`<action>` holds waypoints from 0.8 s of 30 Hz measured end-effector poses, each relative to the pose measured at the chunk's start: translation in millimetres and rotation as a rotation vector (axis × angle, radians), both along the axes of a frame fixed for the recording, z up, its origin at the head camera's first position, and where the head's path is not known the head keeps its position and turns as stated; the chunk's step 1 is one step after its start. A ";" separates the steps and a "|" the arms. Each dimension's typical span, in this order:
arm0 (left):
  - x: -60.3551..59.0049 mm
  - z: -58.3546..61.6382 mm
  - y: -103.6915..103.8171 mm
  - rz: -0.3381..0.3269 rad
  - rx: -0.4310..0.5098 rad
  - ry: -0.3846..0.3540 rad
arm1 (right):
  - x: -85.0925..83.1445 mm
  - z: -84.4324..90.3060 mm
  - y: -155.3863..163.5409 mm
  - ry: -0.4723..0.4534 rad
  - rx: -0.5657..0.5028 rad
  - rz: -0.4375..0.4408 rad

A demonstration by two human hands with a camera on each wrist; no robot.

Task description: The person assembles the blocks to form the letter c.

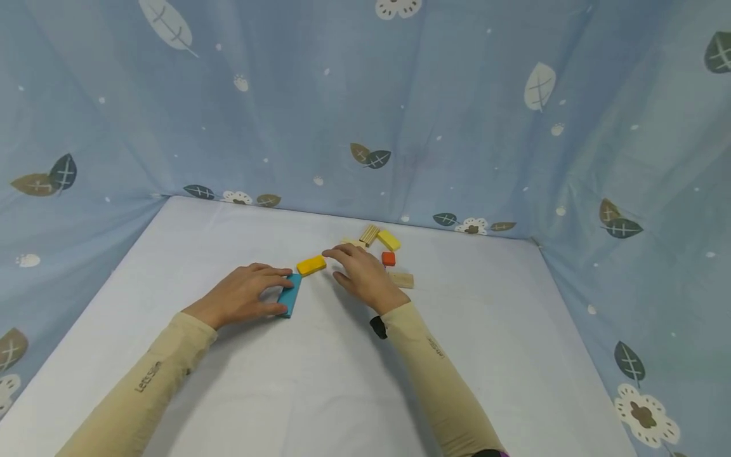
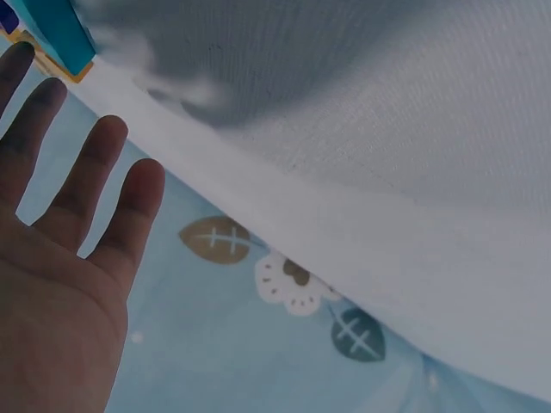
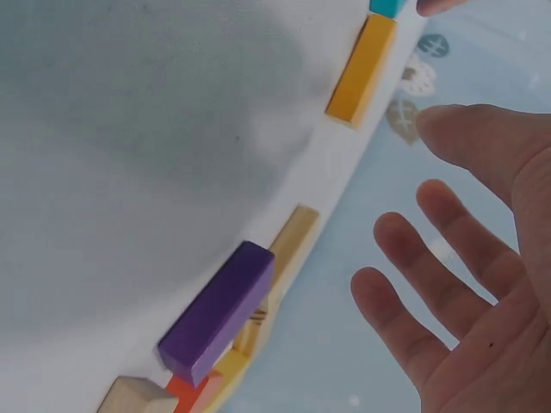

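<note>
My left hand (image 1: pixel 273 291) lies flat on the white table (image 1: pixel 320 387), its straight fingertips and thumb touching a blue block (image 1: pixel 290 296). In the left wrist view the left hand (image 2: pixel 82 189) has its fingers spread, with the blue block (image 2: pixel 52 30) just beyond them. My right hand (image 1: pixel 341 263) hovers with relaxed fingers over a cluster of blocks and holds nothing. A yellow block (image 1: pixel 311 265) lies just left of its fingertips. In the right wrist view the right hand (image 3: pixel 430 258) is spread above a purple block (image 3: pixel 219 310), which the hand hides in the head view.
Behind and right of the right hand lie a second yellow block (image 1: pixel 389 240), a small red block (image 1: pixel 388 258), a plain wooden block (image 1: pixel 401 280) and a ridged wooden piece (image 1: pixel 369 235). Blue leaf-print cloth (image 1: pixel 365 114) walls in the table on three sides.
</note>
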State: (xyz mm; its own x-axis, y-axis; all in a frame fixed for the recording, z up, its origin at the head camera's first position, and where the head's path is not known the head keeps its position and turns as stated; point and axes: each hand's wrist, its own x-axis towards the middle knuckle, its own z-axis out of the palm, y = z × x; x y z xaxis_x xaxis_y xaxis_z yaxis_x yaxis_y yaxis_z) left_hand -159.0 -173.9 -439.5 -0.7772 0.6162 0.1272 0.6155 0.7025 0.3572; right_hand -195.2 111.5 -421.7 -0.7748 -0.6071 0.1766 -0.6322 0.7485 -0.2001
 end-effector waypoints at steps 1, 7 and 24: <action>-0.4 0.2 0.0 0.001 -0.003 0.004 | 1.9 0.6 1.8 0.003 -0.007 -0.001; -2.6 4.4 3.6 -0.002 0.019 -0.050 | 11.9 -0.1 15.2 0.012 -0.075 -0.031; -30.5 25.1 19.9 -0.096 -0.123 -0.157 | 33.7 2.0 54.9 0.060 -0.159 -0.095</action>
